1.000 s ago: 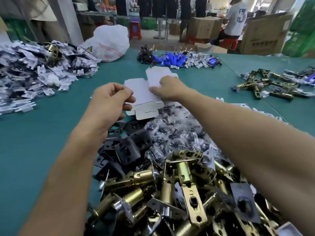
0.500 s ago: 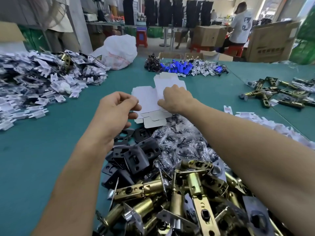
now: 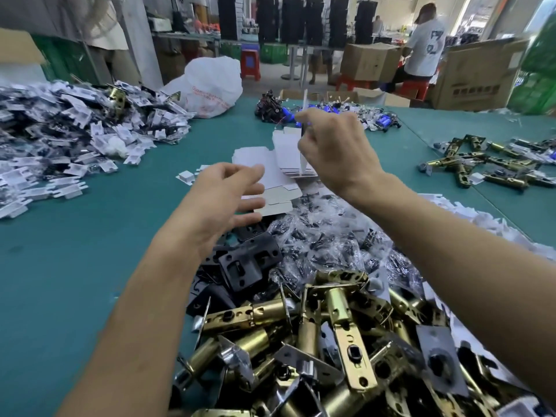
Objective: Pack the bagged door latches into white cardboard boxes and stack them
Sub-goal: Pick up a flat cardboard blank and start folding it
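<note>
Right hand: grip pinched on one flat box blank, held edge-on above the blank stack on the worktop. Left hand: grip open, fingers relaxed, beside the stack; latches heaped nearer the body, none boxed. Risks: the thin pinch may let the blank slip or crease when squared up; the left hand may scatter the stack.

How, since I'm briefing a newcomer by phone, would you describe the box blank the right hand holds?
Start at the green table, then find the flat stack of white box blanks beyond the brass latch pile. Just above it, the right hand pinches one blank. Unlike the others lying flat, it stands upright, edge-on to the camera.
</note>
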The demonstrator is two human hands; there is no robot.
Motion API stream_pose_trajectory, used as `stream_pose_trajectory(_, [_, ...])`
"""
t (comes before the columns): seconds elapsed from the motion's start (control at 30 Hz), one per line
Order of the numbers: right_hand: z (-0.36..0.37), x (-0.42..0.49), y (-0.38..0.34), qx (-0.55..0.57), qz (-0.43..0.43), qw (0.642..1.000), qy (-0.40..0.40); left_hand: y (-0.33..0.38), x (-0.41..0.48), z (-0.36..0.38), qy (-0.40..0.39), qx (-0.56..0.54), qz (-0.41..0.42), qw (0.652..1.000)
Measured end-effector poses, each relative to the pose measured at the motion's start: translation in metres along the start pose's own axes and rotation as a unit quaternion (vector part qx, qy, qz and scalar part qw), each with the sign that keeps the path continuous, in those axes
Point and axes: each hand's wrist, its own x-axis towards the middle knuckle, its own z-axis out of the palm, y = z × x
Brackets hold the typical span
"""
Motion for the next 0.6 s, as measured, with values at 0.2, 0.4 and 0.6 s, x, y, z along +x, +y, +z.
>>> stream_pose_trajectory(0.2, [-0.051, -0.065, -0.025, 0.469, 0.170, 0.862, -0.087, 0.003, -0.020, 0.013, -0.099, -0.044, -0.067, 0.992])
stream_pose_trajectory(0.4, [-0.058, -0.097, -0.013, 0.479, 0.112, 0.833, -0.252, 0.003, -0.030, 0.033, 0.005, -0.042, 0.024, 0.999])
stream_pose_trajectory(0.6, [-0.051, -0.107, -0.010, 0.342, 0.049, 0.887, -0.306, -0.005, -0.030, 0.041, 0.092, 0.083, 0.119, 0.985])
